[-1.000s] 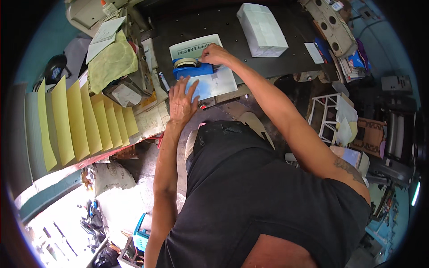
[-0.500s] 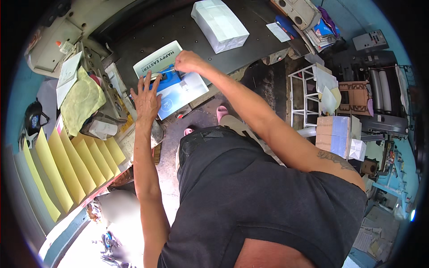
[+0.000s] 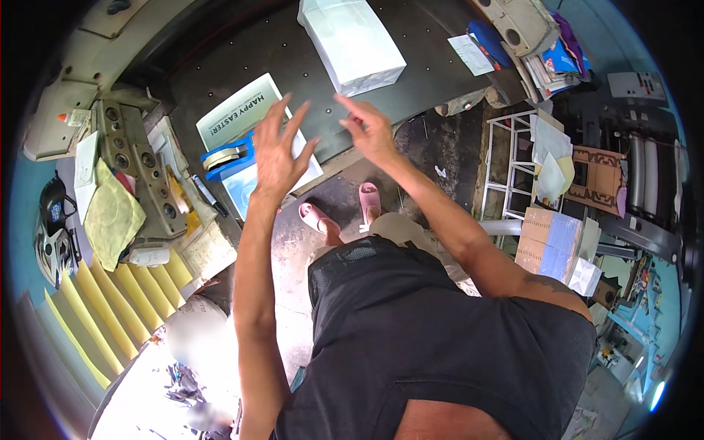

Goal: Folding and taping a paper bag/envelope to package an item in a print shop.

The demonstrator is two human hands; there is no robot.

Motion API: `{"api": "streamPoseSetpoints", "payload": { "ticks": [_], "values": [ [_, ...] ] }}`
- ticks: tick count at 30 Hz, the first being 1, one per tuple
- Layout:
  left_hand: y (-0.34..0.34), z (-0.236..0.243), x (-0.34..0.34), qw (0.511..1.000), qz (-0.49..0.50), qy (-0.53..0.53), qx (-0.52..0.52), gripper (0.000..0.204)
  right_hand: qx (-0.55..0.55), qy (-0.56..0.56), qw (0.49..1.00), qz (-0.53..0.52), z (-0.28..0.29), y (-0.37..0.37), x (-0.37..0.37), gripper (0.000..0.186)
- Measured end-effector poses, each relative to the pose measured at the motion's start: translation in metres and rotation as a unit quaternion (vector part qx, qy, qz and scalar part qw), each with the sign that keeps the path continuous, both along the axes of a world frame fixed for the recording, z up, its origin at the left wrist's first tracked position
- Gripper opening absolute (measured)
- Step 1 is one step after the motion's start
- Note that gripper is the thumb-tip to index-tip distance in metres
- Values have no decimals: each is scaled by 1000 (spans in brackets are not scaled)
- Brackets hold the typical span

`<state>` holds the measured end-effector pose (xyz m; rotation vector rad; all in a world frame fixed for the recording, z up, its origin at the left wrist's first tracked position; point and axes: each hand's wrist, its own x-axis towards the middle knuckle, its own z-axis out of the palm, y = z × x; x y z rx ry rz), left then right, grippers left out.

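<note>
A blue tape dispenser (image 3: 246, 149) with a cream roll of tape (image 3: 221, 158) rests on printed sheets at the left of the dark table. The far sheet is a white-green one (image 3: 238, 110) with dark lettering; the near one is pale blue and white (image 3: 242, 192), partly covered by the dispenser and my left hand. My left hand (image 3: 279, 158) is raised over these sheets, fingers spread and slightly blurred. To its right, my right hand (image 3: 372, 136) hovers by the table's near edge, index finger stretched and thumb apart. No tape strip can be made out between them.
A white wrapped block (image 3: 356, 48) stands on the dark table (image 3: 249, 62), beyond my hands. A small white paper (image 3: 471, 55) lies at the right. Yellow sheets (image 3: 121, 301) stand in a row at the left. A white metal rack (image 3: 506, 165) is on the right.
Both hands have lifted off the tape dispenser. My right hand has moved right and its closed fingers have opened out. My left hand has shifted right, leaving the dispenser exposed.
</note>
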<state>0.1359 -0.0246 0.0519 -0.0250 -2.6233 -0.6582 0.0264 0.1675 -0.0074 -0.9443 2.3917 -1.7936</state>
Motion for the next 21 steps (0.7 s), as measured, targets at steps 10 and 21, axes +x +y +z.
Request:
{"api": "streamPoseSetpoints", "payload": {
  "ticks": [10,21],
  "values": [
    [24,-45,-120,997,-55,-14,50,55,-99,-68,992,-43,-27,-2,-59,83],
    [19,-39,-116,994,-79,-52,56,56,-139,-60,985,-78,-40,-19,-60,75]
  ]
}}
